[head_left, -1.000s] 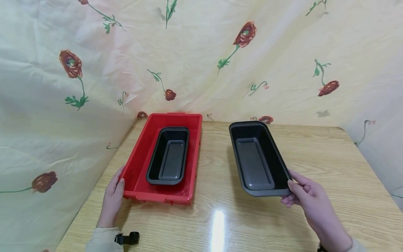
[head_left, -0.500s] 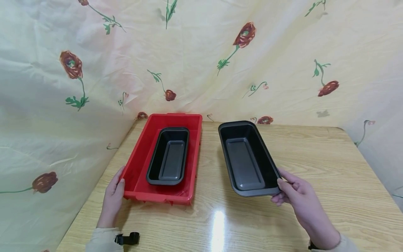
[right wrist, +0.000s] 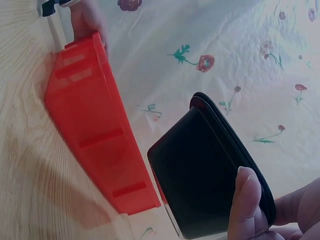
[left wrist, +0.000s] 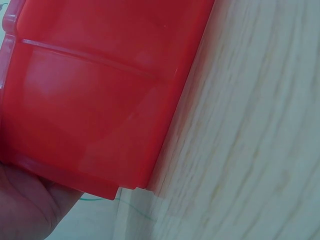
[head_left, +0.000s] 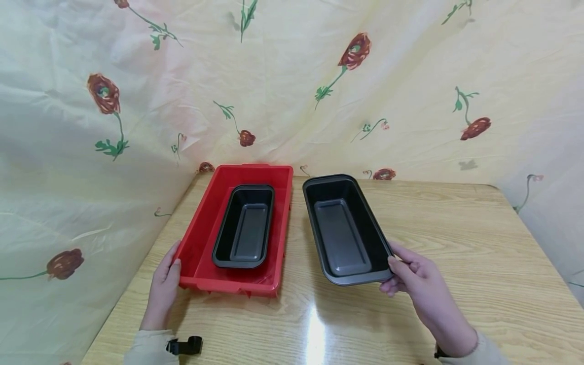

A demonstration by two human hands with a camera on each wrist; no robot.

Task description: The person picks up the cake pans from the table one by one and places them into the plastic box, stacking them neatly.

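In the head view a red plastic tray (head_left: 201, 258) sits on the left of the table. One dark loaf pan (head_left: 248, 235) lies inside it, its long side running along the tray. My left hand (head_left: 164, 281) holds the tray's near left corner, thumb over the rim; the left wrist view shows this hand (left wrist: 30, 205) against the tray's end. To the right of the tray, a second dark loaf pan (head_left: 344, 238) is held up, slightly tilted. My right hand (head_left: 424, 296) pinches it by the near right corner. The right wrist view shows its dark outside (right wrist: 200, 170) beside the tray's ribbed side wall.
The wooden table (head_left: 479, 253) extends to the right and in front, with a bright light reflection near the middle front. Floral cloth (head_left: 292, 91) hangs along the back and left. A black strap (head_left: 184, 345) sits at my left wrist.
My right hand has carried the second loaf pan leftward, closer to the red tray. The left hand, the tray and the pan inside it have stayed put.
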